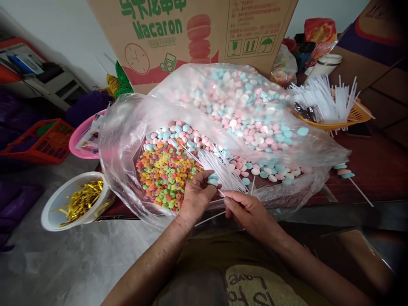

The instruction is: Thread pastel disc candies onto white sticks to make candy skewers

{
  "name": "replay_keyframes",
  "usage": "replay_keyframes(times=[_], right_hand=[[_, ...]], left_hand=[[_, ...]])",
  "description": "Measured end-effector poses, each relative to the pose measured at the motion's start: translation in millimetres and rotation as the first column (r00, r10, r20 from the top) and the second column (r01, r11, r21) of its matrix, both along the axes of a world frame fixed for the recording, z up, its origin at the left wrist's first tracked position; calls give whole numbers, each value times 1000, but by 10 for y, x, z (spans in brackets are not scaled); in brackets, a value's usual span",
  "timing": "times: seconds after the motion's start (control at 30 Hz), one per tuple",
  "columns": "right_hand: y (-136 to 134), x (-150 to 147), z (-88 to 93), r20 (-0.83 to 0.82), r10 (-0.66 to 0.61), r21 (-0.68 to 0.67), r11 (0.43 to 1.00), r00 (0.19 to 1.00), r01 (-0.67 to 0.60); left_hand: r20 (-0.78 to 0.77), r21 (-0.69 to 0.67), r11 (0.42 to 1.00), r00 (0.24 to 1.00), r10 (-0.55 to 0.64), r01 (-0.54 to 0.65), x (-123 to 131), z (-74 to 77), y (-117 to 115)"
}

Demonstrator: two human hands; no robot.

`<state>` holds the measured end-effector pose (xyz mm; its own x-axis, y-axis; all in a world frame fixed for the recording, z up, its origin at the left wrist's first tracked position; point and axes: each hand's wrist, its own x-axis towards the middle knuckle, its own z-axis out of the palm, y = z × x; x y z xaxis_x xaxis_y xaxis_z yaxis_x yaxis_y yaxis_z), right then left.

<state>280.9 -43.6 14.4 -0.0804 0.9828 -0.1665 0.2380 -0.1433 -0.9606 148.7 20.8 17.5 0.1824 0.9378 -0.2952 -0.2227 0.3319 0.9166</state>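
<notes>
- Fingers of the left hand [196, 195]: pinching pale-blue candies [212, 181], centre of frame.
- Fingers of the right hand [247, 209]: gripping a white stick [222, 194], just below the candies.
- Loose sticks [219, 168]: bundle, centre.
- Ring candies [164, 174]: multicoloured heap, left of centre.
- Clear bag [113, 131]: pastel candies, upper centre.
- Yellow basket [355, 114]: sticks, upper right.
- White tub [52, 210]: gold strips, lower left.

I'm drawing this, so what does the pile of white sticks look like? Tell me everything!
The sticks are thin, straight, white, maybe plastic. They lie together in a loose, slanted bundle, some ends poking out unevenly. Rings sit on one side, pastel pieces on another. The left hand hides part; I can't tell whether it touches them.
</notes>
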Motion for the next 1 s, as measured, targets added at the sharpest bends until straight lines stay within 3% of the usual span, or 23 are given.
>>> replay_keyframes(times=[0.1,0.2,0.4,0.63,0.8,0.93,1.0], right_hand=[[17,-24,-3,245,-44,165,986,968,3],[39,-31,8,348,-66,219,976,935,-12],[45,-15,28,404,-102,253,968,909,-4],[39,28,29,424,-122,305,952,897,-15],[16,62,37,424,-131,363,931,896,-36],[-58,73,47,498,-185,457,886,848,-75],[-78,64,41,597,-179,427,896,782,-121]], left_hand=[[-54,56,998,998,-10,13,-4,-26,-20],[-111,102,995,994,-9,21,-13,-75,-42],[-162,154,985,986,-46,71,3,-152,-99],[56,18,997,995,-80,79,4,-16,-125],[140,-12,993,983,-116,119,-1,-19,-94],[46,29,999,998,-31,30,8,-69,-64],[-61,100,995,998,-3,9,15,-101,-63]])
